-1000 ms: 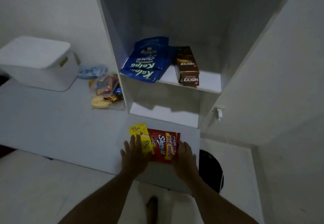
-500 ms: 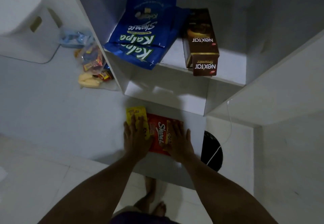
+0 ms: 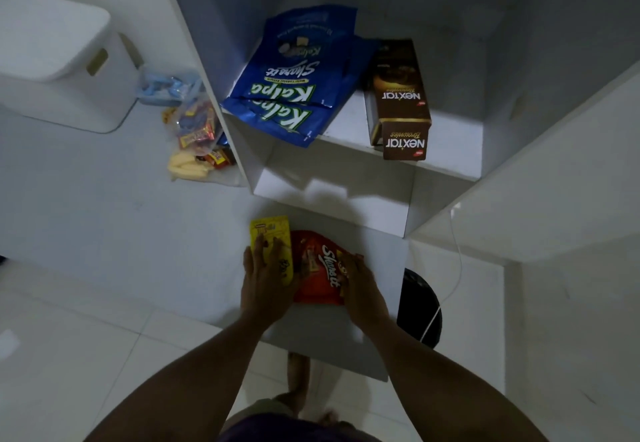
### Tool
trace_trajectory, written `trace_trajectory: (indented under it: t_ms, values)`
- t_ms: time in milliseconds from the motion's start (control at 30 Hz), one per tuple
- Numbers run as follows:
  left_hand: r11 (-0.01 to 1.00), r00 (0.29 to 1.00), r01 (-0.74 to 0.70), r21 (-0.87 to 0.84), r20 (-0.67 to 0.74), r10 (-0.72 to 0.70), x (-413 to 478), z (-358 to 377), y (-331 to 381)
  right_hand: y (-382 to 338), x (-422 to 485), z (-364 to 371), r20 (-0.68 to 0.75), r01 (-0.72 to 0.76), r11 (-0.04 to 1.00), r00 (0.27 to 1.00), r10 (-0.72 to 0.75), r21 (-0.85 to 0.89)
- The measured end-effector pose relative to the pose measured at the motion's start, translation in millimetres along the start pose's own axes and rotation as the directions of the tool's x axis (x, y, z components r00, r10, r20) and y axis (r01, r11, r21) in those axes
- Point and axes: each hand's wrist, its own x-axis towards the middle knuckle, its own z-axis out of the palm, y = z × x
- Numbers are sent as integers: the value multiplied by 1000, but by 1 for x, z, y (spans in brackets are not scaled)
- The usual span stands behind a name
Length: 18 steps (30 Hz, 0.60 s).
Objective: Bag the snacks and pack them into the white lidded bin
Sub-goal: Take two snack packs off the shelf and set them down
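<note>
The yellow packet [image 3: 272,244] and the red packet [image 3: 320,270] lie side by side, touching, on the white counter [image 3: 104,220] just below the shelf unit [image 3: 446,137], near the counter's front right corner. The left hand [image 3: 265,280] rests flat on the yellow one with straight fingers, gripping nothing. The right hand [image 3: 363,287] lies across the red one's right edge, and its fingers also look laid on rather than curled round, though the dim light leaves that a little uncertain. Since neither packet is actually held, the likeliest slip comes in gathering them. Glossy wrappers pressed from above tend to skate, and a push to the right could send the red packet off the counter edge toward the black round container [image 3: 419,306] on the floor, where a white cable [image 3: 458,254] also hangs. Lifting both in one scoop risks one sliding out. Further off, the white lidded bin [image 3: 52,61] stands well apart to the left with its lid on (so a free hand will be needed to open it), and a clear bag of snacks [image 3: 195,130] lies between. The blue bags [image 3: 294,78] overhang the shelf lip and could be knocked down by a careless reach.
</note>
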Motion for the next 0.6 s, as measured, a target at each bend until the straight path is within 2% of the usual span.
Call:
trace_trajectory:
  t_ms: [167, 267, 400, 533, 600]
  values:
    - [1000, 999, -22, 5, -32, 22, -6, -2, 9, -6, -12, -25, -6, -56, 993, 998, 57, 106]
    - [1000, 998, -29, 2, -48, 30, -4, 2, 20, 7, -14, -44, -5, 3, 999, 1000, -3, 43]
    - [999, 997, -39, 27, -64, 40, -8, 14, 47, 26, -20, -77, -17, 53, 997, 999, -52, 63]
    - [998, 995, 16, 54, -95, -11, -22, 32, 83, 57, -31, -106, 16, 107, 984, 994, -111, 144]
    - [996, 991, 63, 59, -120, -56, -32, 44, 102, 77, -36, -117, 23, 162, 979, 986, -166, 124]
